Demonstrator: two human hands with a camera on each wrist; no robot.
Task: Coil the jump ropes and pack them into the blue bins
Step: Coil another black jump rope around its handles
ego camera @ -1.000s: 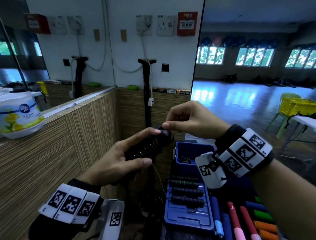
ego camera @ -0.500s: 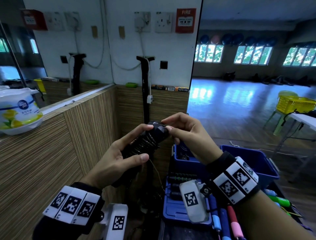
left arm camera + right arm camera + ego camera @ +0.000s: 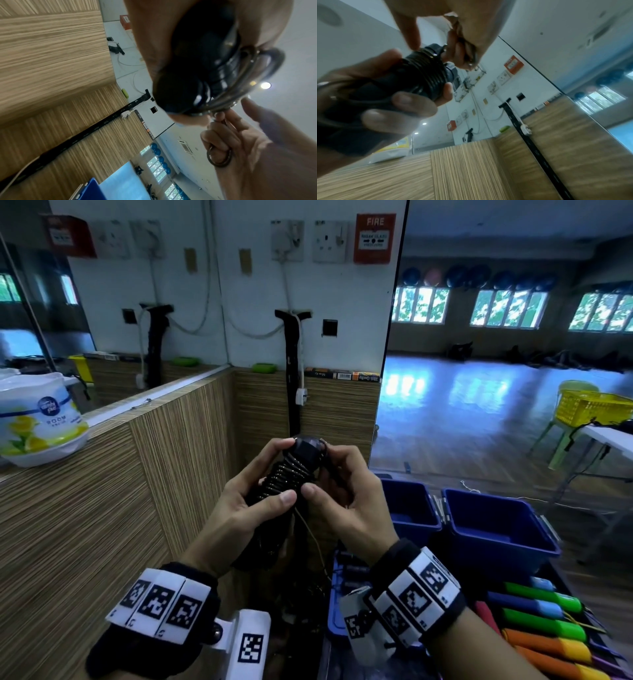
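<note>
My left hand [image 3: 253, 505] grips a pair of black jump-rope handles [image 3: 291, 474] with thin rope wound round them in tight turns [image 3: 428, 75]. My right hand [image 3: 335, 491] is beside their top end and pinches a loop of the rope [image 3: 219, 158] in its curled fingers [image 3: 462, 54]. A loose strand [image 3: 313, 535] hangs down from the bundle. Two blue bins [image 3: 414, 511] [image 3: 496, 529] stand below and to the right of my hands. Both look open-topped; the nearer one's inside is partly hidden by my right wrist.
A blue lid or tray [image 3: 337, 604] with more black handles lies under my right wrist. Coloured jump-rope handles [image 3: 544, 621] lie at lower right. A wooden counter [image 3: 85, 525] with a white tub [image 3: 41, 419] is on the left. A mirror wall is ahead.
My right hand has come down from above the handle tops to their right side, drawing the rope round. The view has tipped down, and the second blue bin has come into sight.
</note>
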